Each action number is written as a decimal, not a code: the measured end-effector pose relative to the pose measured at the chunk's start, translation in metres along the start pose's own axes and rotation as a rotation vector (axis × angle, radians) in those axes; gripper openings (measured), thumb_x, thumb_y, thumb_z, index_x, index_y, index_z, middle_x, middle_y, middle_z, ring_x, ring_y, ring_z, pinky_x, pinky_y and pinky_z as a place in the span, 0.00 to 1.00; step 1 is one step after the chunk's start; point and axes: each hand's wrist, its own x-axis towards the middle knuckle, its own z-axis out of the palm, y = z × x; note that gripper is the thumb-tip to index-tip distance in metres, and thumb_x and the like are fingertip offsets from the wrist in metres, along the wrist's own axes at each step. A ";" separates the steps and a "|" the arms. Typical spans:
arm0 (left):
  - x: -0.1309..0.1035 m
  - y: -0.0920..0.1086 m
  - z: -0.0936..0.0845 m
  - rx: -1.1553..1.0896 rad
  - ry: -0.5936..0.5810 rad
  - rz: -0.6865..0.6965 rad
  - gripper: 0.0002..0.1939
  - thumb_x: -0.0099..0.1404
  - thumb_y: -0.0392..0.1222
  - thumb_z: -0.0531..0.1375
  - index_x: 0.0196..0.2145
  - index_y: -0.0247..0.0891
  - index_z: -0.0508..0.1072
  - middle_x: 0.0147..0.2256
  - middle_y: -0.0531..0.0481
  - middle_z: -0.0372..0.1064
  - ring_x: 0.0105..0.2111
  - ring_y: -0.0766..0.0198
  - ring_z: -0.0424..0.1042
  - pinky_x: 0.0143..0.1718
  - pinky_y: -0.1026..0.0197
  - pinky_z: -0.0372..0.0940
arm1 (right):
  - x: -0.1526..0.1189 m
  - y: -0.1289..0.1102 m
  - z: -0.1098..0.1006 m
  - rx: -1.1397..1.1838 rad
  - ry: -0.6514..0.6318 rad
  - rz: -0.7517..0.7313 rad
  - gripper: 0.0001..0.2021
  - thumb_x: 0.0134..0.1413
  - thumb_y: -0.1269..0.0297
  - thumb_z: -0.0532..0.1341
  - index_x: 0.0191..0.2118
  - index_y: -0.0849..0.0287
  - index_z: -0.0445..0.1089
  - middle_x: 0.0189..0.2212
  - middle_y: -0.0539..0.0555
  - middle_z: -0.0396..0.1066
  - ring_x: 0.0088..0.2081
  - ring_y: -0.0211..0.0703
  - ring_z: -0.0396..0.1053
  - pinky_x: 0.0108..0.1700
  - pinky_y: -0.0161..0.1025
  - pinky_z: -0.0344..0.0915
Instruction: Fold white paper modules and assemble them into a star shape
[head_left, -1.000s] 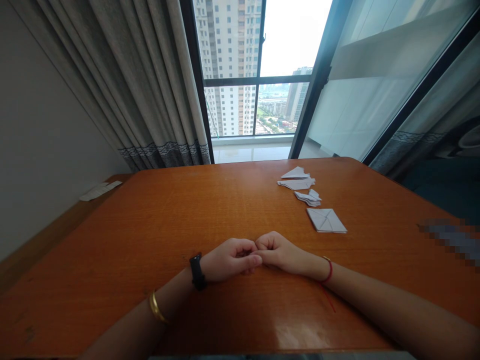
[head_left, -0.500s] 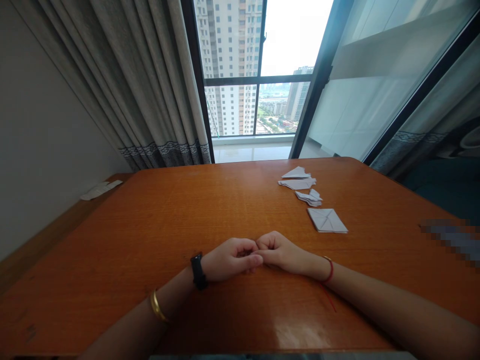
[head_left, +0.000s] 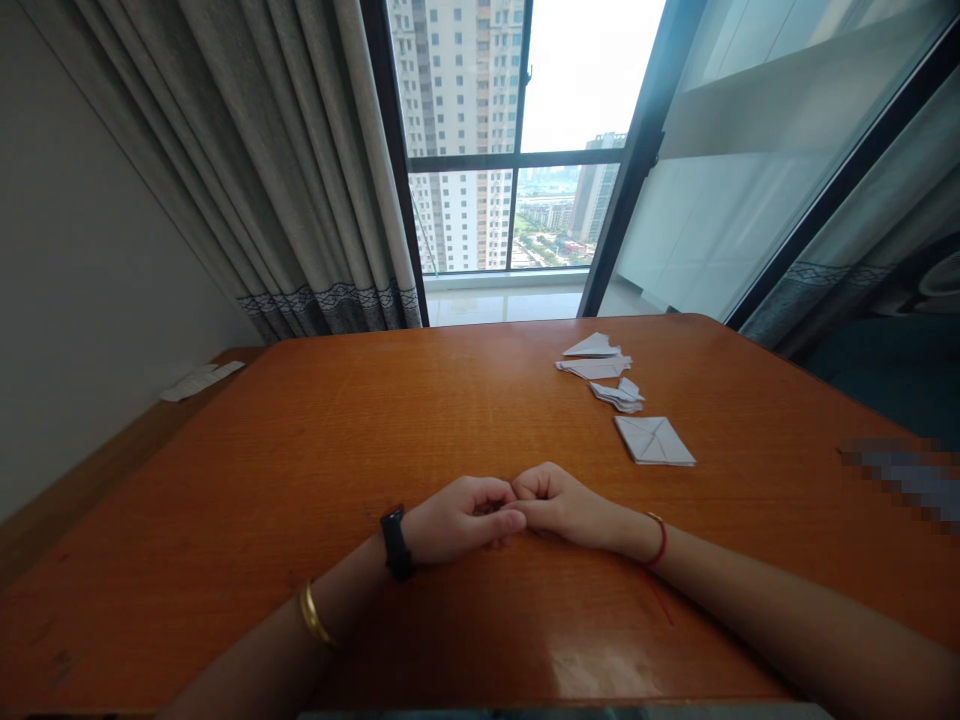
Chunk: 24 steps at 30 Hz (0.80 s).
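Observation:
My left hand (head_left: 459, 520), with a black watch (head_left: 397, 543) at its wrist, rests over the table with its fingers curled. Against it lies my right hand (head_left: 566, 508), closed too, the fingertips and thumbs of both meeting in the middle. No object shows in either hand. Beyond my right hand is a folded white paper square (head_left: 654, 441) with crease lines crossing on top. Behind that lie a small many-layered folded paper (head_left: 619, 395), a long folded paper piece (head_left: 595, 367) and a pointed one like a paper plane (head_left: 592, 345).
The brown wooden table (head_left: 337, 430) spans the view below a window. A white paper strip (head_left: 202, 380) lies on the ledge at the left wall. A blurred-out item (head_left: 904, 475) is at the right edge. Grey curtains (head_left: 300, 150) hang behind the table.

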 end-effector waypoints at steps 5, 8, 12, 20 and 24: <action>0.000 0.001 0.000 -0.001 -0.001 -0.002 0.22 0.62 0.59 0.57 0.31 0.34 0.67 0.26 0.52 0.65 0.26 0.69 0.65 0.30 0.66 0.61 | 0.000 0.000 0.001 0.004 0.001 0.003 0.26 0.48 0.50 0.65 0.16 0.60 0.51 0.14 0.41 0.48 0.18 0.27 0.43 0.19 0.29 0.40; 0.000 0.000 0.001 -0.004 0.000 -0.004 0.22 0.62 0.59 0.57 0.31 0.34 0.67 0.26 0.52 0.66 0.27 0.68 0.65 0.30 0.66 0.61 | 0.000 0.001 0.001 0.012 -0.005 0.002 0.26 0.48 0.51 0.65 0.16 0.60 0.51 0.14 0.42 0.48 0.19 0.27 0.44 0.19 0.28 0.40; 0.000 0.001 0.000 0.001 0.004 -0.005 0.21 0.62 0.59 0.58 0.31 0.34 0.67 0.26 0.52 0.66 0.26 0.68 0.65 0.29 0.66 0.61 | 0.000 0.001 0.001 0.016 -0.007 0.003 0.26 0.48 0.51 0.65 0.16 0.60 0.51 0.14 0.41 0.48 0.19 0.27 0.44 0.19 0.29 0.40; 0.000 0.002 0.000 0.008 0.006 0.002 0.21 0.62 0.58 0.57 0.30 0.34 0.67 0.26 0.52 0.65 0.26 0.68 0.65 0.29 0.66 0.61 | 0.000 -0.001 0.001 0.007 -0.012 0.007 0.25 0.48 0.51 0.65 0.16 0.60 0.51 0.14 0.42 0.48 0.19 0.27 0.44 0.19 0.29 0.40; 0.000 0.002 0.000 0.013 0.001 -0.001 0.21 0.62 0.58 0.57 0.30 0.33 0.67 0.25 0.52 0.65 0.26 0.69 0.65 0.29 0.66 0.60 | 0.000 -0.001 0.001 -0.003 -0.014 0.002 0.25 0.49 0.51 0.64 0.16 0.60 0.52 0.14 0.42 0.48 0.19 0.27 0.44 0.19 0.29 0.40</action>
